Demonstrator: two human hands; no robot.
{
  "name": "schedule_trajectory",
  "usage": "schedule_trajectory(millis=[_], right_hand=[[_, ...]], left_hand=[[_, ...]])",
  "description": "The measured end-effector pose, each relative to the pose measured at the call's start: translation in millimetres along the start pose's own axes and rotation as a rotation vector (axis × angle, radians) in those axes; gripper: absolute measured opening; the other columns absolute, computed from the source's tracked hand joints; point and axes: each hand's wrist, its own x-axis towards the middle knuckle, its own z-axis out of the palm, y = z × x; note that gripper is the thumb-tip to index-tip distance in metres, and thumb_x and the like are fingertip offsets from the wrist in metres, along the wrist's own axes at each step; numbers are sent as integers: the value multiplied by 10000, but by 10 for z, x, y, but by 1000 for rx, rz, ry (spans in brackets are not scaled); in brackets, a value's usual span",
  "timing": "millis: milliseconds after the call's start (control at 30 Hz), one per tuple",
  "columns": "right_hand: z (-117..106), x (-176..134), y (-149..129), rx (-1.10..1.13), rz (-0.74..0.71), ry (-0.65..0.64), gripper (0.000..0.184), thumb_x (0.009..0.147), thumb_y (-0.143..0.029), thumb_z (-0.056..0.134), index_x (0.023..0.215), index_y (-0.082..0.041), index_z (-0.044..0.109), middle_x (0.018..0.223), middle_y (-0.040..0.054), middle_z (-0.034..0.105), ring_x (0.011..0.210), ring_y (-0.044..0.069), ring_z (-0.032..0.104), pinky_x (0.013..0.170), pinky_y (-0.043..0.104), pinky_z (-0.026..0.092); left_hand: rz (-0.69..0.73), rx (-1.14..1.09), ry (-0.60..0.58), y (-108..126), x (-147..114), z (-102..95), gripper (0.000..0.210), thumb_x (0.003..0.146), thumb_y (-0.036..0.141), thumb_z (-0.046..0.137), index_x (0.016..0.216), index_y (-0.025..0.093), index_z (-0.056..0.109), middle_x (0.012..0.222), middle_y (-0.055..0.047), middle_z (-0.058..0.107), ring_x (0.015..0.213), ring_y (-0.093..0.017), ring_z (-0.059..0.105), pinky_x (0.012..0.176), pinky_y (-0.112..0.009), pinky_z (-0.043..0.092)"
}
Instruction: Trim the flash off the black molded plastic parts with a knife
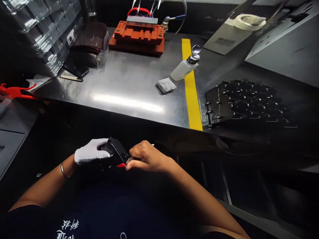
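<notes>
Below the near edge of the grey, polished-metal bench (119, 79), in the head view, the person holds a black, angular moulded plastic part (116, 148) in the air, close before the body. The left hand (91, 151), in a white fabric glove, is clamped on its left end, thumb and fingers on opposite sides; this grip appears to carry the weight and steady the part. The bare right hand (146, 156) is at the opposite end, thumb and forefinger pinched together, apparently on a slim, pale-ended item (153, 145) mostly hidden in the grip. A small, bright red piece (121, 165) shows at the part's lower edge, just beside the right thumb; whether it is attached cannot be determined. The part therefore lies between the hands, which are near but apart. Leaving one hand ungloved presumably favours finer fingertip control. On the bench, a white, silver-capped bottle (184, 69) stands beside a folded white pad (166, 85), presumably paired for convenient reach.
</notes>
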Motion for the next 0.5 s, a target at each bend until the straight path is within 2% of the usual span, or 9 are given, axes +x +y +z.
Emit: schedule_trajectory(millis=[67,167,200,300,333,400,500], right_hand=[[-5,-34,7,185,53,2,602,822,-656,503,488,-160,431,457,-52,387,420,43,310,435,217,224],[51,23,12,331,283,198,498,790,-629,568,692,-144,620,589,0,565,519,81,472,486,211,347],[87,60,17,367,377,225,462,767,-604,609,754,-143,646,626,8,590,549,94,495,497,215,366],[209,125,60,578,581,218,419,671,-546,711,733,-136,648,591,-9,565,527,94,478,471,212,354],[242,111,83,678,619,261,423,659,-546,714,714,-133,642,572,-11,554,508,91,470,461,212,350],[297,36,126,865,647,441,449,650,-568,703,735,-131,643,572,-1,569,494,100,488,463,222,371],[398,-78,145,939,647,710,451,690,-580,668,811,-145,650,642,30,630,545,134,558,515,254,443]], left_hand=[[-13,72,11,91,16,-80,523,703,436,728,1132,153,635,947,-60,682,863,-225,638,771,-344,526],[-28,150,-71,217,96,-132,462,724,386,721,1136,196,632,1003,-51,689,921,-225,648,796,-342,535],[-39,152,-110,241,130,-139,461,728,376,720,1145,204,625,1020,-54,691,926,-223,653,787,-337,539],[-94,43,-175,219,182,-195,517,737,386,716,1201,190,599,1026,-90,703,894,-225,675,733,-332,551],[-107,-41,-151,178,171,-227,525,751,407,699,1215,183,597,1008,-107,710,877,-230,684,723,-343,555],[-107,-192,-64,58,102,-270,503,771,441,671,1203,188,618,985,-124,721,880,-240,696,755,-379,561],[-72,-307,59,-144,-25,-134,473,675,413,765,1094,211,680,1014,-104,727,981,-264,679,873,-421,543]])
